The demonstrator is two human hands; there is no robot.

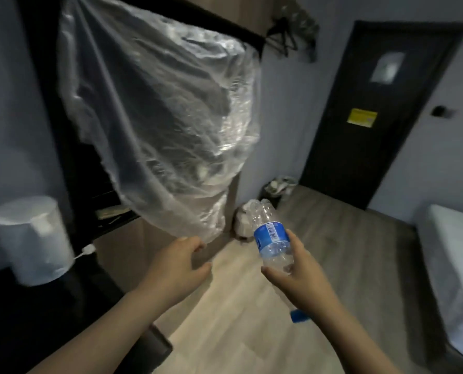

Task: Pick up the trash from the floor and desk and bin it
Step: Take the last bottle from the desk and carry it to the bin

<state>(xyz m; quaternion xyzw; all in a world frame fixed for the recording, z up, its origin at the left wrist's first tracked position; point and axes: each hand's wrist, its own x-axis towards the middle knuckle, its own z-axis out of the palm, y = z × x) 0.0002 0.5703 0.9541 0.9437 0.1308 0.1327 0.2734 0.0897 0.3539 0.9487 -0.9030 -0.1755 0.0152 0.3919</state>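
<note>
Fingers of my right hand are curled round the clear bottle. Thumb on the near side, the rest on the far side, grip just below the blue label. Bottle is in the air over the floor, tilted left, ribbed base up and away from me, neck end down in my palm. Cap not visible.

Left hand is near it, fingers curled onto the lower edge of a big clear plastic bag. The exact pinch is hidden behind my knuckles. Bag billows upward and fills the upper middle of view, blurred. Bottle is outside the bag, right of its lower edge, not touching it.

Under my right forearm there's a small blue thing on the wood floor, too blurred to identify. On my left, a dark table with a white cylinder on it and a white cable just beside that. On my right, a bed with a white sheet.

Farther out, a lumpy white bag sits on the floor at the foot of the wooden unit, partly behind the bottle. Beyond it, a dark bin with a liner stands against the wall, just left of the dark door. Yellow sticker on the door. Hangers up on the wall.
</note>
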